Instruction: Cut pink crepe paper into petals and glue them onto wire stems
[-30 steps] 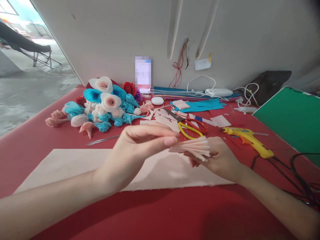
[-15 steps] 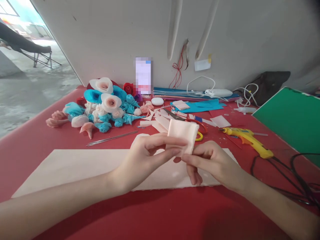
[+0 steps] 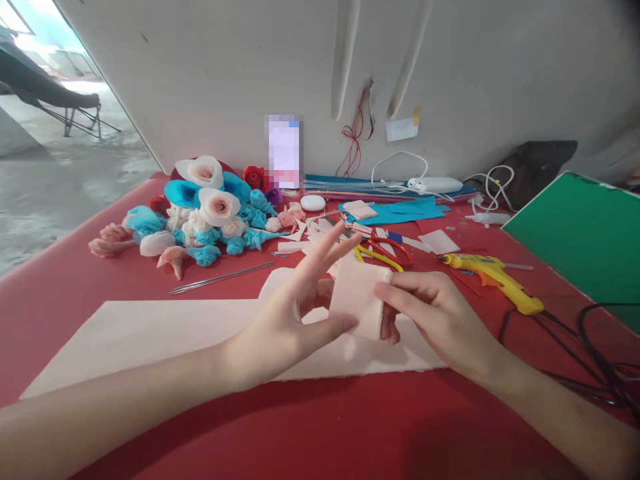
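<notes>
Pale pink folded pad, held in the hands above a sheet

Pad (image 3: 361, 293): one, squarish, layered along its right edge; held up over the right part of the sheet. Its back is out of sight, and the layers cannot be counted.

Right hand (image 3: 440, 310): closed on the pad's right edge, thumb in front, fingers behind and mostly covered.

Left hand (image 3: 287, 323): thumb on the pad's lower left face, two fingers raised and spread. The others curl at its left edge; whether they press it from behind cannot be told.

Sheet (image 3: 170, 330): pale, long, flat on the red worktop (image 3: 225, 430); its middle lies under the left hand and forearm.

White piece (image 3: 270, 281): beyond the sheet, partly covered by the left hand; kind unclear.

Scissors (image 3: 383, 257): red and yellow handles visible, blades largely masked by fingers and scraps (image 3: 295, 247).

Flowers (image 3: 220, 205): heap, blue, white, pink, red; overlapping, number uncertain.

Rods (image 3: 223, 279): thin bundle, near the flowers.

Phone (image 3: 284, 157): upright, screen blurred into blocks.

Glue gun (image 3: 503, 281): yellow, on its side.

Board (image 3: 580, 240): green, cut off at right.

Chair (image 3: 55, 90): dark, cut off at left.
</notes>
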`<state>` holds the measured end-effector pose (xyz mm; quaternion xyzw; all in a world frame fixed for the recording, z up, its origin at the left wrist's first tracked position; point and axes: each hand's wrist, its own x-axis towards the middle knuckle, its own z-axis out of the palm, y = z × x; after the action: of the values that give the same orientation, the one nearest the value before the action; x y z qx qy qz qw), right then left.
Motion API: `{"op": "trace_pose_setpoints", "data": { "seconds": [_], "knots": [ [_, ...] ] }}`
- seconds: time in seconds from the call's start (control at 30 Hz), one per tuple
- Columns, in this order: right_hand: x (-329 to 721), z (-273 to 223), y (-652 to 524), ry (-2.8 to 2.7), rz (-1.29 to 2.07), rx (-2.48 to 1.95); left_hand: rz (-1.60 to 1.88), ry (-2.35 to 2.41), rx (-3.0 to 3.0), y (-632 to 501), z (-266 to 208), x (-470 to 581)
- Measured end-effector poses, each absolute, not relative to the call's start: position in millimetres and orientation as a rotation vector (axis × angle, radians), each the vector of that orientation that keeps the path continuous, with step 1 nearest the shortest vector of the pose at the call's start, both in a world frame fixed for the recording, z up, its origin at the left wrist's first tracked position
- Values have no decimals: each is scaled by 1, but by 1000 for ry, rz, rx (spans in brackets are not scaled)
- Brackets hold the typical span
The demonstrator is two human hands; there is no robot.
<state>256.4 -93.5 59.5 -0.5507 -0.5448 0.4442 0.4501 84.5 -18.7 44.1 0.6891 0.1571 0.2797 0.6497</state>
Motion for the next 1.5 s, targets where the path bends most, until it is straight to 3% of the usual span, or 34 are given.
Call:
{"op": "trace_pose_setpoints", "data": {
  "seconds": [0.27, 0.73, 0.83, 1.07, 1.27, 1.5],
  "knots": [
    [255, 55, -91, -1396, 1138, -1355, 182, 433, 1655, -15, 35, 92],
    [253, 47, -86, -1478, 1251, -1442, 175, 225, 1560, -12, 27, 90],
    [260, 50, -83, -1564, 1069, -1543, 123, 348, 1513, -11, 24, 87],
    [307, 37, -38, -1773, 301, -1984, -5, 447, 1566, -9, 21, 82],
    [313, 21, -6, -1881, 236, -2233, -7, 420, 1527, -9, 29, 80],
    [313, 45, -5, -1709, 195, -2181, 5, 496, 1448, -11, 31, 79]
  ]
}}
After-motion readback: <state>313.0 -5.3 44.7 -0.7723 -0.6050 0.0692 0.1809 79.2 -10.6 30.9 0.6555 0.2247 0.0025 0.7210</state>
